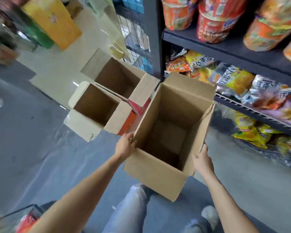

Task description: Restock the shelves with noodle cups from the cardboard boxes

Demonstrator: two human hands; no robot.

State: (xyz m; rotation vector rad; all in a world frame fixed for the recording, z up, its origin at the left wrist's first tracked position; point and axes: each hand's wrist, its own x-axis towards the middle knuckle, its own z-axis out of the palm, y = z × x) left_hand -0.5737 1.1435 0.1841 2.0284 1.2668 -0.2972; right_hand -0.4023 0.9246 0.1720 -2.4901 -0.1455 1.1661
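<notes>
An open cardboard box (154,174) with nothing inside is held off the floor in front of me. My left hand (125,144) grips its left rim and my right hand (202,161) grips its right wall. Orange and red noodle cups (217,21) stand stacked on the dark upper shelf (228,49) at the top right. Two more open, empty cardboard boxes sit on the floor to the left: a small box (84,125) nearer me and a larger box (118,76) behind it.
Lower shelves (259,113) at the right hold bagged noodle packets (233,78). A black shelf upright (155,47) stands just beyond the held box. A yellow carton (57,22) lies at the far left. My legs and a shoe (212,216) are below the box.
</notes>
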